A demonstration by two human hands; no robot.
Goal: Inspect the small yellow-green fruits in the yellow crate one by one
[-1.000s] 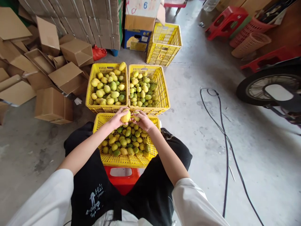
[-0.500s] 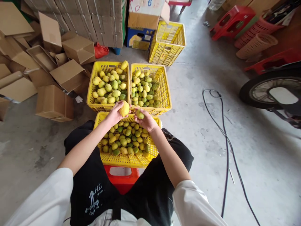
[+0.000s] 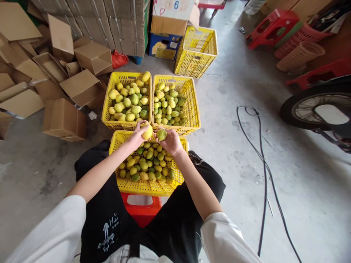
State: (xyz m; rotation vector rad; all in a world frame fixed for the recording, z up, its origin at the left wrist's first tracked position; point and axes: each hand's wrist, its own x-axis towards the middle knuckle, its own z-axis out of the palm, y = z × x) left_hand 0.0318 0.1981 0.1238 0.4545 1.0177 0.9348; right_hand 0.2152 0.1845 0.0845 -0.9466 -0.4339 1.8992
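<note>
My left hand (image 3: 138, 136) is closed around a yellow lemon (image 3: 147, 132). Close beside it, my right hand (image 3: 172, 141) grips a smaller, greenish lemon (image 3: 161, 134). Both hands are held over the far edge of a yellow plastic crate (image 3: 150, 188), in which many small yellow and green lemons (image 3: 144, 165) lie. Beyond my hands stand two more yellow crates side by side. The left crate (image 3: 105, 113) holds larger lemons (image 3: 127, 101), one resting up at its back right corner. Lemons fill mostly the left part of the right crate (image 3: 194, 109).
A red stool (image 3: 142, 215) supports or stands just behind the near crate, between my legs. Open cardboard boxes (image 3: 64, 117) are heaped at the left. Another yellow crate (image 3: 196, 54) stands farther back. A black cable (image 3: 264, 164) lies on the floor near a wheel (image 3: 312, 107) at right.
Both hands have shifted slightly, the left one a little right and nearer to me. The lemons have turned in my fingers, and the right one shows more of its green side.
</note>
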